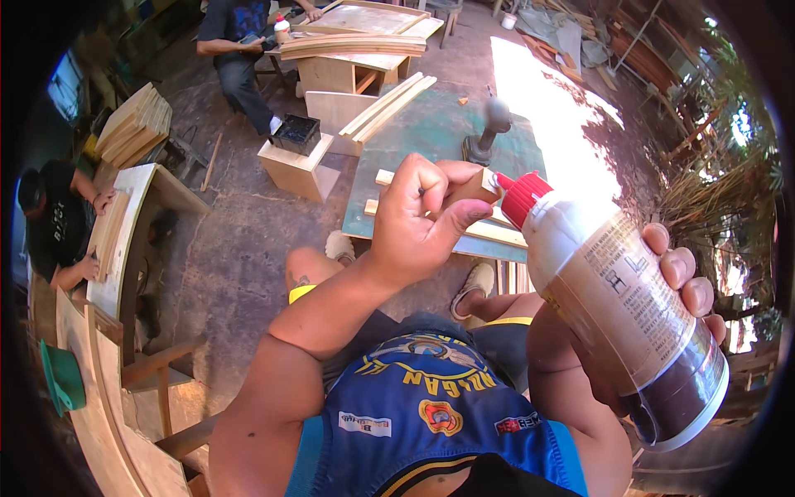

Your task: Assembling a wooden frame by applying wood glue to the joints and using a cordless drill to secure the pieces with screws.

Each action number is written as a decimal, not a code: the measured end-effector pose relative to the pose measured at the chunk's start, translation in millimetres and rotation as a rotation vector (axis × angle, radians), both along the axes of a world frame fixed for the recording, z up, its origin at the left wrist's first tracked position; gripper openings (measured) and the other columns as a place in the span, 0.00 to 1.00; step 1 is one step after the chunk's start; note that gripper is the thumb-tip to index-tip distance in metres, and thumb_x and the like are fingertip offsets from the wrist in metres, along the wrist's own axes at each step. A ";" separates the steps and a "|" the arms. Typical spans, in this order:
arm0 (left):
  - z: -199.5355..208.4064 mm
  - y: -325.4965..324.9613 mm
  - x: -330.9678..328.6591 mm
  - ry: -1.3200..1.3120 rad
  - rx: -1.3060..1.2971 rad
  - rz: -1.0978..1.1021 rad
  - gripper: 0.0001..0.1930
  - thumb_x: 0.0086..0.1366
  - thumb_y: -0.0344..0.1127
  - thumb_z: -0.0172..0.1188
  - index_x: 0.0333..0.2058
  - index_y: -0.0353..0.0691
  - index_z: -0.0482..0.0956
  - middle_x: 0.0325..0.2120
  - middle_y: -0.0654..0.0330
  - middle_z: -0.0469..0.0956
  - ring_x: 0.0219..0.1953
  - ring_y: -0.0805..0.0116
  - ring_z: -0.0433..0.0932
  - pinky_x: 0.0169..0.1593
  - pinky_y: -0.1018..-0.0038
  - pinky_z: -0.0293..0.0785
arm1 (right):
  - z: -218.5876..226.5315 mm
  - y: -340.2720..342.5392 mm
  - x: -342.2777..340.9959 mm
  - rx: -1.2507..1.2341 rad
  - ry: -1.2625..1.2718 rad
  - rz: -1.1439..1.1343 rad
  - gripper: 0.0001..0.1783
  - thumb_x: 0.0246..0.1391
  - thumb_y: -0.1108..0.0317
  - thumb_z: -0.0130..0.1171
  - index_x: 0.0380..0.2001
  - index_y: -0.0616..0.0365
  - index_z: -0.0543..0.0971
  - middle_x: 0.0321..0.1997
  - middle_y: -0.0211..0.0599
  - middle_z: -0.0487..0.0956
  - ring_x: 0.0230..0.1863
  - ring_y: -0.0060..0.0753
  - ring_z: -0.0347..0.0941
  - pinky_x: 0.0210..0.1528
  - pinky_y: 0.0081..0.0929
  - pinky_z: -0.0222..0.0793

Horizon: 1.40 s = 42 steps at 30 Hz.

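Note:
My left hand (418, 217) is closed around a short wooden strip (474, 190), with its squared end facing the bottle. Wrapped around a large white glue bottle (617, 286) are the fingers of my right hand (684, 277); the palm is hidden behind the bottle. The bottle is tilted, and its red cap (525, 199) points up and left. The nozzle tip sits at the strip's end; whether it touches the wood I cannot tell. Beneath my hands, more wooden strips (505, 235) lie on a green-topped table (389, 137).
A cordless drill (489, 137) stands on the table's far side. Beyond are a wooden box (294, 170) bearing a black container (296, 135) and a bench with curved wooden pieces (356, 47). One person (240, 58) works there, another (62, 219) at the left beside a pale bench (124, 215).

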<state>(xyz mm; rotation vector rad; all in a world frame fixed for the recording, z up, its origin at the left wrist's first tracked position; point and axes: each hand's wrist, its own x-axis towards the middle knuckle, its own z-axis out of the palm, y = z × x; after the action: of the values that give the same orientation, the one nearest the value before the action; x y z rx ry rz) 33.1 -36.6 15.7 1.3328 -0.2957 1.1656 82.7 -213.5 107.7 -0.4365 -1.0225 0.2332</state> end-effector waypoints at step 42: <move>-114.6 85.8 -53.4 0.731 -0.298 0.048 0.21 0.58 0.27 0.63 0.29 0.45 0.53 0.36 0.40 0.78 0.34 0.61 0.81 0.37 0.72 0.77 | -354.1 104.9 403.8 -1.734 0.013 -0.553 0.40 0.39 0.61 0.67 0.55 0.67 0.65 0.41 0.50 0.79 0.36 0.41 0.79 0.35 0.36 0.75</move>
<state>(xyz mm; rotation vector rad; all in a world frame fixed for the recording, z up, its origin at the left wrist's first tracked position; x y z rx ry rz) -20.3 49.2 -98.8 1.4041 0.4253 0.6583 486.5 -108.7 -246.4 -2.2268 -0.4059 0.5864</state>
